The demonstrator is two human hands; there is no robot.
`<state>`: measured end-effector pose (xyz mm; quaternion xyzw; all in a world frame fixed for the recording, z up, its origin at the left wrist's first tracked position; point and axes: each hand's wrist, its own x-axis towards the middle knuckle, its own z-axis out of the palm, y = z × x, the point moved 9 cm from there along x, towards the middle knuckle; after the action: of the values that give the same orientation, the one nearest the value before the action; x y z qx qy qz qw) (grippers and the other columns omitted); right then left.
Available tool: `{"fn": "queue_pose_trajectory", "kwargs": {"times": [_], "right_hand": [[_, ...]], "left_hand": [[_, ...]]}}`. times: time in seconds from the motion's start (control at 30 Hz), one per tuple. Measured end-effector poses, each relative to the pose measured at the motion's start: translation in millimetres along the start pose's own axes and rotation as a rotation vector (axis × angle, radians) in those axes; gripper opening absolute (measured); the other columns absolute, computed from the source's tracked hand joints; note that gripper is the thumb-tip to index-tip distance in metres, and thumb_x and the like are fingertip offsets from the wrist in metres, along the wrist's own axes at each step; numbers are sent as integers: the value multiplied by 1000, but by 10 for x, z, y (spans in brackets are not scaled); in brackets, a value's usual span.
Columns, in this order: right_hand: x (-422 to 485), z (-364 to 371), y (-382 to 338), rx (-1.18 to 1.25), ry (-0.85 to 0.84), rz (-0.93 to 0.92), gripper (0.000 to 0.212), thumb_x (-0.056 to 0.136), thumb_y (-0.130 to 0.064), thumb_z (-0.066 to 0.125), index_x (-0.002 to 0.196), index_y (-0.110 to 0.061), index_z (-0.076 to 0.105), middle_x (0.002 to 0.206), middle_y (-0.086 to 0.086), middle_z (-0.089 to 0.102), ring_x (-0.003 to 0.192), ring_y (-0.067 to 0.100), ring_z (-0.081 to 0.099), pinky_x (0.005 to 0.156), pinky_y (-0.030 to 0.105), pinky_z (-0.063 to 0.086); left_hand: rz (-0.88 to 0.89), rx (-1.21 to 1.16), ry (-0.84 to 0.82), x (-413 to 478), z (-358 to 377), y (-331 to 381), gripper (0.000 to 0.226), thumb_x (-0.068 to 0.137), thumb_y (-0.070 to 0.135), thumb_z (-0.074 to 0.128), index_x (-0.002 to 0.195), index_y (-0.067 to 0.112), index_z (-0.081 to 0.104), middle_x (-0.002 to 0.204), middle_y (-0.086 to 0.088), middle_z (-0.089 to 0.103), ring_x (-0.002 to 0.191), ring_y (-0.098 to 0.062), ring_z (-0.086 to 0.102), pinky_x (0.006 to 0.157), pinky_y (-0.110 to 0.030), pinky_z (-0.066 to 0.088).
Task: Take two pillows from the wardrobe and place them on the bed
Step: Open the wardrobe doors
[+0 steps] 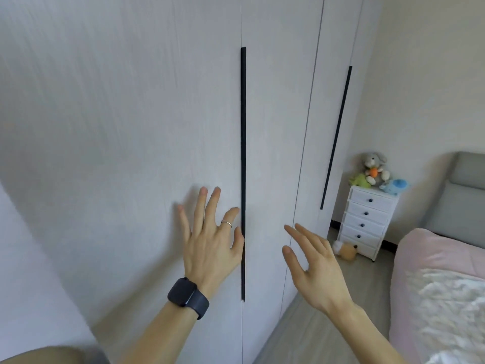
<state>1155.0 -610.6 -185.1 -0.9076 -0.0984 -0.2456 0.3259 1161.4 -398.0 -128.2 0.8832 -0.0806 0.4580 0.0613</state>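
A tall pale-grey wardrobe fills the left and centre of the view, its doors closed. A long black handle strip runs down the seam between two doors. My left hand, with a ring and a dark watch on the wrist, is spread flat against the left door, thumb and forefinger at the black strip. My right hand hovers open just right of it, in front of the adjoining door, holding nothing. The bed with pink bedding shows at the lower right. No pillows are visible.
A second black handle marks the farther door pair. A white chest of drawers with plush toys on top stands in the corner, another plush toy on the floor beside it. A grey headboard rises behind the bed.
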Motion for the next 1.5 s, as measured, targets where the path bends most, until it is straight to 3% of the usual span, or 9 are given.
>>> {"fn": "queue_pose_trajectory", "kwargs": {"times": [0.2, 0.4, 0.5, 0.6, 0.7, 0.8, 0.93, 1.2, 1.5], "right_hand": [[956, 396, 250, 105, -23, -165, 55, 100, -51, 46, 152, -48, 28, 163, -19, 20, 147, 12, 23, 103, 26, 34], [1984, 738, 280, 166, -24, -501, 61, 99, -45, 47, 156, -38, 27, 169, -3, 11, 155, 23, 9, 119, 52, 28], [2496, 690, 64, 135, 94, -634, 65, 99, -41, 53, 158, -31, 26, 169, 8, 7, 156, 29, 3, 119, 64, 18], [2807, 730, -55, 76, 231, -721, 65, 98, -43, 54, 156, -26, 32, 166, 20, 14, 154, 39, 8, 118, 68, 10], [2984, 932, -51, 78, 334, -797, 67, 99, -50, 48, 158, -29, 24, 167, 16, 8, 154, 39, 9, 115, 72, 11], [3117, 1043, -74, 92, 422, -838, 68, 99, -56, 41, 159, -34, 17, 169, 6, -5, 156, 30, 2, 116, 70, 12], [3116, 1093, -82, 154, 470, -875, 68, 96, -56, 46, 158, -34, 25, 169, 6, 6, 155, 29, 7, 116, 68, 15], [3141, 1156, -161, 224, 491, -886, 66, 95, -58, 48, 155, -35, 32, 163, 8, 24, 150, 33, 23, 115, 67, 22], [3193, 1136, -58, 215, 381, -861, 64, 100, -59, 42, 157, -39, 22, 164, 5, 16, 156, 22, -7, 120, 62, 8]], "left_hand": [[-92, 191, 52, 439, 418, 56, 56, 83, 37, 63, 138, 28, 58, 165, -11, 22, 153, -35, 13, 116, -70, 8], [-379, 339, 182, 747, 851, 20, 67, 85, 46, 63, 147, 30, 47, 166, -9, 17, 154, -39, 3, 110, -78, -2], [-417, 404, 232, 985, 1028, 22, 68, 87, 54, 62, 149, 32, 45, 166, -12, 14, 152, -46, -1, 106, -82, -2], [-492, 478, 254, 1071, 1165, 78, 70, 87, 64, 58, 149, 34, 43, 164, -19, 12, 147, -57, 3, 104, -83, -2], [-495, 532, 231, 1090, 1303, 100, 63, 89, 65, 54, 141, 30, 43, 162, -21, 9, 142, -64, 6, 99, -87, 5], [-525, 524, 210, 1136, 1326, -15, 38, 94, 54, 54, 111, 20, 59, 160, -28, 9, 140, -67, 7, 95, -88, 10], [-564, 550, 182, 1080, 1372, 3, 30, 95, 42, 54, 91, 13, 62, 157, -37, 8, 138, -71, 5, 93, -88, 13], [-599, 597, 164, 1098, 1323, 45, 26, 93, 31, 61, 90, 6, 64, 158, -38, 4, 142, -66, -3, 98, -86, 16], [-597, 513, 140, 1022, 1251, 401, 27, 97, 29, 59, 92, 2, 59, 158, -39, 6, 144, -62, -4, 100, -84, 21]]}}
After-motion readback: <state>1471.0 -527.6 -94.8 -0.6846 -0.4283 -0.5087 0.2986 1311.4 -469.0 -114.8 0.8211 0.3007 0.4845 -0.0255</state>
